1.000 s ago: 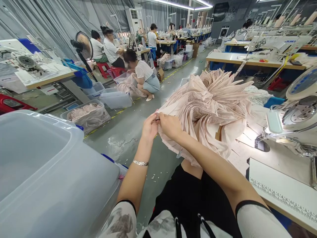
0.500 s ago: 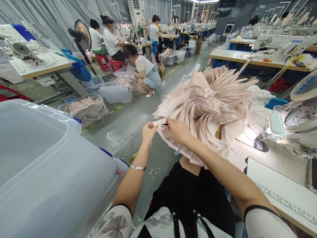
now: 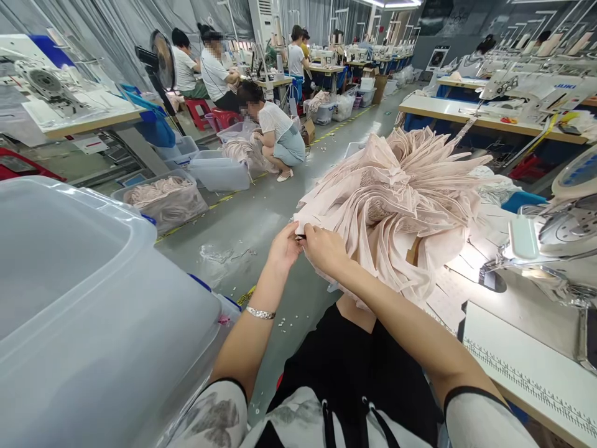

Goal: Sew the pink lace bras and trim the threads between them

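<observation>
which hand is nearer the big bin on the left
Left. The left hand is right of the bin, at the fabric; the right hand is farther right, also at fabric.

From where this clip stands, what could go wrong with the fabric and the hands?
The pink fabric pile droops loosely at its near side; pulling might slide pieces toward the floor, where scraps lie.
The left hand and right hand meet around a small dark object; if sharp, which is unclear, it might nick cloth or fingers.
</observation>
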`<act>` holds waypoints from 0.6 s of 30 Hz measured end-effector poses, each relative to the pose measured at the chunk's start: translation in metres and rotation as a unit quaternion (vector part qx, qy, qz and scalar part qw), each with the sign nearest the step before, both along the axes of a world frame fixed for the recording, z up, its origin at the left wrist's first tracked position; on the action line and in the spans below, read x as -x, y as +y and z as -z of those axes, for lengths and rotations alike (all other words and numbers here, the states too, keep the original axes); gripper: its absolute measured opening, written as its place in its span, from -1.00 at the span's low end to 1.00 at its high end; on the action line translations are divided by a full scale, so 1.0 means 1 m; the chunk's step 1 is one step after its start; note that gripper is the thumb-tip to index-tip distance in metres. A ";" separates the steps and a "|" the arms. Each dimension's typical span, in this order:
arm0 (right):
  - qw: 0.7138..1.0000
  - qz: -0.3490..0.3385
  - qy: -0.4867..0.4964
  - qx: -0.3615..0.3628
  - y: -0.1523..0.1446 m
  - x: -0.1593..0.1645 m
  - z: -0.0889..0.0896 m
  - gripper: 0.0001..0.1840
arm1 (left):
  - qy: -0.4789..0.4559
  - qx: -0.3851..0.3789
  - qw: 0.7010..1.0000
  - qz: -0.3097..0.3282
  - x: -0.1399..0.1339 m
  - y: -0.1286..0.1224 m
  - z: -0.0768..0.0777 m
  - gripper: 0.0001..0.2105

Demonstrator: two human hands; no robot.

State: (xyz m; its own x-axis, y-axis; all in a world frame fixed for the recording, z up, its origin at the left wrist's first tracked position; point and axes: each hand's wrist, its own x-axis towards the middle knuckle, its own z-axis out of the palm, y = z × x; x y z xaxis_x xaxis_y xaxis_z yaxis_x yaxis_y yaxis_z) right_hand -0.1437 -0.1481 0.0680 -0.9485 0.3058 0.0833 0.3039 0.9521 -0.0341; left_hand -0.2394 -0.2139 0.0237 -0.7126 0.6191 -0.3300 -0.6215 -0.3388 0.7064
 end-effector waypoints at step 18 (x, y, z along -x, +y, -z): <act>0.998 0.016 0.036 0.056 0.008 -0.051 -0.003 -0.70 | 0.009 0.000 0.999 0.031 -0.027 -0.021 0.029 -0.90</act>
